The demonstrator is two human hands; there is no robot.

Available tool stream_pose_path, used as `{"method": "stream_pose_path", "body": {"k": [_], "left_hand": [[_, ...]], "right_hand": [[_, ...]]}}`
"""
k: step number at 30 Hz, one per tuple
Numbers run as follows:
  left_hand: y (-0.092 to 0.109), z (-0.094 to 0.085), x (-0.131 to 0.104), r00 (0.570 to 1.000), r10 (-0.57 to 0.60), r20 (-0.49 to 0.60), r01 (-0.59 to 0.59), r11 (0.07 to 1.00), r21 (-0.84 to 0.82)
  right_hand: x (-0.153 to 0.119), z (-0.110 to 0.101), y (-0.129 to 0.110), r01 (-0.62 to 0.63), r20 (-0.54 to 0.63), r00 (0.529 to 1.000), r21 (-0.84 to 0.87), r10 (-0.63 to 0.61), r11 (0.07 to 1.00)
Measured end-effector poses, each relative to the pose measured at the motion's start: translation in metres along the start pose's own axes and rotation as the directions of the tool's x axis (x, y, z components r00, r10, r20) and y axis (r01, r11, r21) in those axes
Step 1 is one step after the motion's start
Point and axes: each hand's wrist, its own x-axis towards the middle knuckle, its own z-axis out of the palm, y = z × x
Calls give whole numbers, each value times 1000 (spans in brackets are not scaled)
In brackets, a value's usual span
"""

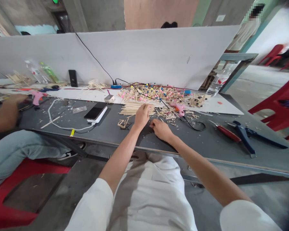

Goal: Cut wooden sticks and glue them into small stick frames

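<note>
My left hand (143, 116) is over the right end of a row of thin wooden sticks (128, 109), its fingers curled together. Whatever it may hold is too small to make out. Just right of it, my right hand (161, 129) rests low over the dark table with its fingers bent inward; their contents are hidden. A small frame of glued sticks (123, 124) lies left of my left wrist. Short cut stick pieces (167, 113) are scattered beyond my right hand, beside a pink glue gun (179, 109).
Behind lies a heap of sticks with coloured ball ends (154, 92). Red-handled pliers (227, 133) and a blue-handled cutter (244, 138) lie right. A phone (95, 110) on a white power bank sits left, with a looping cable. A co-worker's arm (4, 112) reaches in at far left.
</note>
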Motion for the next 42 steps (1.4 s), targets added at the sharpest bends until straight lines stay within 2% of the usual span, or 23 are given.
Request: {"method": "stream_pose_path", "body": {"k": [4,9,12,14,16,17,19,21,22,24,26,28,30,31,32,33,34,36,39,42], "left_hand": [[1,-1,-1,1000,8,-2,-8,1000,-2],[5,-3,-2,998,60,27,-58,997,-50],[8,-4,-1,993,106,46,-103,991,-80],[9,-5,-1,991,126,44,-122,988,-94],[10,-6,-1,989,141,40,-136,985,-108],[11,-7,-1,989,147,36,-141,983,-118],[11,-8,-1,989,148,23,-144,979,-144],[11,-9,-1,989,146,16,-141,975,-171],[11,-10,-1,989,147,20,-142,973,-180],[11,-10,-1,986,161,35,-152,971,-185],[12,-9,-2,983,180,46,-169,970,-177],[15,-10,-2,978,200,57,-189,968,-166],[21,-12,-2,965,239,109,-221,963,-157],[26,-14,-2,951,270,151,-247,957,-154],[31,-15,-2,930,306,202,-279,949,-150],[36,-17,-2,906,344,246,-315,937,-150],[41,-19,-3,884,375,280,-345,926,-153],[52,-22,-7,858,407,313,-373,913,-165],[67,-29,-18,845,412,341,-377,911,-167],[75,-42,-30,856,406,320,-370,914,-169]], "right_hand": [[-4,-6,6,9,-52,999,60,-5,998],[-7,-13,14,-63,-208,973,176,100,982],[-5,-17,19,-185,-264,941,117,210,976],[-4,-20,21,-291,-327,900,47,290,956],[-6,-23,19,-326,-380,877,-24,293,945],[-8,-24,15,-296,-385,886,-44,257,954],[-16,-25,1,-148,-326,936,-21,133,989],[-28,-23,-18,26,-205,979,94,-6,995],[-34,-21,-27,73,-142,989,156,-51,985],[-43,-19,-40,49,-104,994,223,-26,974],[-46,-21,-40,-47,-117,990,211,73,976],[-45,-30,-27,-190,-183,960,121,210,974],[-44,-45,-10,-336,-348,883,5,317,942],[-45,-53,-2,-373,-438,835,-8,332,928],[-46,-61,4,-357,-494,810,14,317,934],[-49,-69,7,-302,-514,810,49,283,952],[-51,-75,8,-235,-503,830,75,240,969],[-57,-82,6,-120,-420,895,91,148,989],[-63,-78,-1,-51,-284,956,68,68,996],[-71,-68,-4,-51,-222,972,110,75,993]]}}
